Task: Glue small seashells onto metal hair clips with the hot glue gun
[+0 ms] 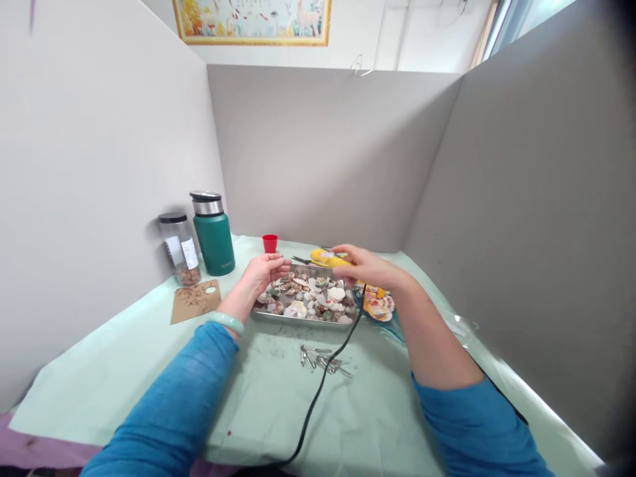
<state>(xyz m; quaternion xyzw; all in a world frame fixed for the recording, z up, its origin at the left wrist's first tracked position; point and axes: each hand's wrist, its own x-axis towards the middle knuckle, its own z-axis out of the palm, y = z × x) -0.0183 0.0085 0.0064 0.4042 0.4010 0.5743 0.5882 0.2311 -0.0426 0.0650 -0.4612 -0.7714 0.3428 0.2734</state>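
A metal tray (298,318) filled with seashells lies on the pale green cloth. Over its back right corner, my right hand (365,265) grips a yellow tool (326,257). At the tray's back left corner is my left hand (265,270), its fingers drawn together; anything between the fingertips is too small to name. Dark-bladed scissors (301,260) lie behind the tray, between my hands. Beneath my right wrist, at the tray's right side, a blue container holds orange and white shells (379,306).
Left of the tray stand a green bottle (214,242), a clear jar (179,248) and a brown card (195,303). A red cup (269,243) stands behind. Metal clips (325,360) lie in front, crossed by a black cord (318,391). Grey panels (328,152) surround the table.
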